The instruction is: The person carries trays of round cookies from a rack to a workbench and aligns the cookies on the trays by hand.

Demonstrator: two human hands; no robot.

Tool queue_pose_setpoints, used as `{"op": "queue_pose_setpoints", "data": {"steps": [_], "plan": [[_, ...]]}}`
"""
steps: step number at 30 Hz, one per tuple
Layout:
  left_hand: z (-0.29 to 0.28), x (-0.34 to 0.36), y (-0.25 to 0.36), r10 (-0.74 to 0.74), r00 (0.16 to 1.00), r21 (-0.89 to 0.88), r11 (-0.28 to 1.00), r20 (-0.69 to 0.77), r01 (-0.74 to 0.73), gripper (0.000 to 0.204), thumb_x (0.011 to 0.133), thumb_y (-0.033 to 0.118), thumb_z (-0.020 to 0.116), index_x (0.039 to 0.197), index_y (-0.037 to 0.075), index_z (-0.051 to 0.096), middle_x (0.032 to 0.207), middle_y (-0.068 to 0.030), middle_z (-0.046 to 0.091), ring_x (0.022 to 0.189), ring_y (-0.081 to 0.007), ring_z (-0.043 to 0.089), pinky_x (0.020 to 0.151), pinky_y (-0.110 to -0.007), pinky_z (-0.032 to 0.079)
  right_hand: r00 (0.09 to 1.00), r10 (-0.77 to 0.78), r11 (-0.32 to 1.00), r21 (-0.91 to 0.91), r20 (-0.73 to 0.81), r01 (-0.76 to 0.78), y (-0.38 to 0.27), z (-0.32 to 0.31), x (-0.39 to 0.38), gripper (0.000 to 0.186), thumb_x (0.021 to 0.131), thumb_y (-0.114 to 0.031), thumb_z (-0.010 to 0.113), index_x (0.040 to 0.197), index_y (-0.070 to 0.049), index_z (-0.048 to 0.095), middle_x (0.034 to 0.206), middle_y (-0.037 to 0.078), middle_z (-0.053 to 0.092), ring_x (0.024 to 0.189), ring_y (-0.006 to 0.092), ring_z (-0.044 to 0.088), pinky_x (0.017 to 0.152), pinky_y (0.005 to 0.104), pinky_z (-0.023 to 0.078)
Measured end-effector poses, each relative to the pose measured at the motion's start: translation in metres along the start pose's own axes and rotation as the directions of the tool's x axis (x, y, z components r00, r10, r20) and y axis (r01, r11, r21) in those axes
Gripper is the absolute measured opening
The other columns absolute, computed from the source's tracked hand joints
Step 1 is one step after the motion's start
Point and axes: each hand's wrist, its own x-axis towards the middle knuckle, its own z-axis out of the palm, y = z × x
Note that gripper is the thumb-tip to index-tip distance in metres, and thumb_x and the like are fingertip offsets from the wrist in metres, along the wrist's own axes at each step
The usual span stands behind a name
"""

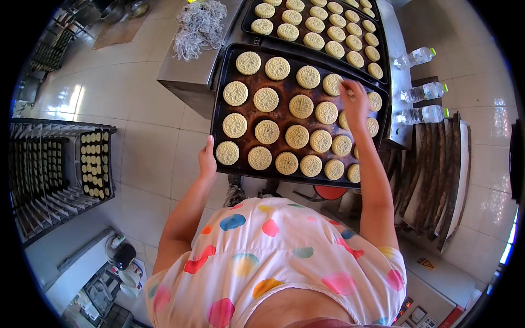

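A glossy pale tiled floor spreads under a stainless-steel surface, whose near edge carries two dark, greasy-looking baking trays. To the left stands a metal rack trolley with slotted rails, one shelf holding a tray of small cookies. Against the right side lean worn wooden boards, stacked on edge.

The near tray, black with a brown, stained bottom, juts off the surface's near edge toward the person; it is filled with rows of round, pale, stamped cookies with scalloped rims. The far tray lies behind it, filled the same way. A tangle of grey stringy fibre sits at the surface's left far corner. Three clear plastic bottles with green caps lie beyond the right edge.

The left hand grips the near tray's near-left corner rim, thumb on top, arm stretched forward. The right hand reaches over the tray's right side, fingers curled down pinching at a cookie near the far-right corner.
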Motion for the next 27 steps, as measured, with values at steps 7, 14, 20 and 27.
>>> {"op": "queue_pose_setpoints", "data": {"steps": [7, 14, 20, 27], "plan": [[0.002, 0.004, 0.031, -0.031, 0.999, 0.027, 0.999, 0.006, 0.031, 0.065, 0.089, 0.048, 0.049, 0.104, -0.015, 0.055, 0.096, -0.0123, 0.06, 0.088, -0.0134, 0.051, 0.08, -0.025, 0.042, 0.86, -0.319, 0.841, -0.299, 0.398, 0.45, -0.08, 0.139, 0.121, 0.032, 0.073, -0.035, 0.068, 0.091, -0.009, 0.062, 0.09, 0.007, 0.058, 0.093, 0.0258, 0.056, 0.076, 0.0362, 0.048], [-0.014, 0.018, 0.031, -0.066, 0.998, 0.026, 0.997, -0.025, 0.066, 0.063, 0.087, 0.048, 0.052, 0.101, -0.013, 0.058, 0.093, -0.0093, 0.06, 0.086, -0.0126, 0.05, 0.08, -0.025, 0.041, 0.73, -0.184, 0.654, -0.472, 0.658, 0.591, -0.102, 0.189, 0.141, 0.032, 0.071, -0.03, 0.072, 0.092, -0.008, 0.064, 0.098, 0.008, 0.059, 0.097, 0.0254, 0.056, 0.078, 0.037, 0.048], [-0.02, 0.02, 0.035, -0.064, 0.998, 0.061, 0.996, -0.014, 0.065, 0.061, 0.087, 0.048, 0.051, 0.094, -0.012, 0.06, 0.087, -0.0073, 0.059, 0.08, -0.0118, 0.048, 0.076, -0.025, 0.042, 0.703, -0.281, 0.61, -0.443, 0.653, 0.657, -0.097, 0.201, 0.135, 0.016, 0.074, -0.021, 0.065, 0.082, -0.007, 0.065, 0.089, 0.009, 0.06, 0.09, 0.0261, 0.059, 0.072, 0.037, 0.05], [-0.021, 0.024, 0.033, -0.061, 0.998, 0.059, 0.996, -0.009, 0.061, 0.06, 0.087, 0.049, 0.052, 0.087, -0.01, 0.06, 0.08, -0.0057, 0.057, 0.074, -0.0117, 0.046, 0.072, -0.026, 0.041, 0.814, -0.38, 0.719, -0.414, 0.44, 0.559, -0.083, 0.181, 0.131, 0.015, 0.078, -0.022, 0.056, 0.077, -0.01, 0.065, 0.079, 0.007, 0.061, 0.077, 0.0263, 0.062, 0.065, 0.0389, 0.051]]}}
